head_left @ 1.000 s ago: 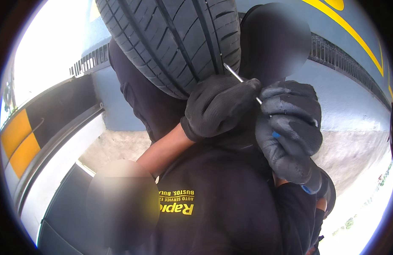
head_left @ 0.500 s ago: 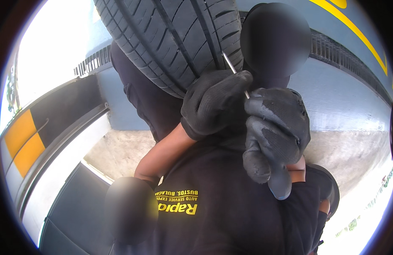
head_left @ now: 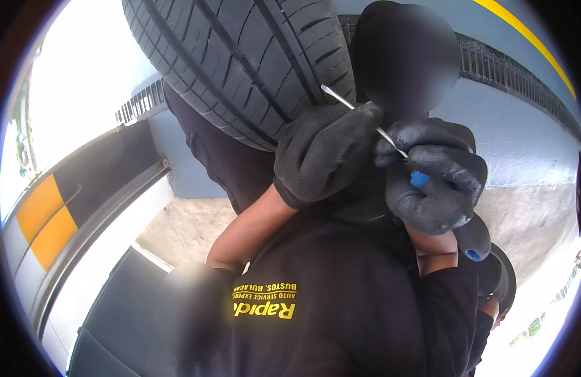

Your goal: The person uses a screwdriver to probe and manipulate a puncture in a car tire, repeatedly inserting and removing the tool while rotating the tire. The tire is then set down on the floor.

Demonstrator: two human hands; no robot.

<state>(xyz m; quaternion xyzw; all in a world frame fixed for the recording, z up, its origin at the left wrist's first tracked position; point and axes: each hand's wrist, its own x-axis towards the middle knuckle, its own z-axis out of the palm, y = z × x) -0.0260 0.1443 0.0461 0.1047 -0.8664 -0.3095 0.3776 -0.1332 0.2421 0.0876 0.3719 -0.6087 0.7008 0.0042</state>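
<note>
Gloved left hand [head_left: 325, 151] at a tire's [head_left: 234, 69] lower edge, curled around a slim tool [head_left: 338, 97], gloved right hand [head_left: 447, 166] farther right, closed on its handle [head_left: 419, 179]; tip over tread, contact unclear

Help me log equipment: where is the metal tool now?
In the head view, the metal tool is above centre, slightly right, held in the left hand and right hand, its tip in front of the tire.

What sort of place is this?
Probably a vehicle workshop or tire shop: there is a treaded tire close by, and the black-gloved left hand and right hand hold a screwdriver-like tool near it.
</note>
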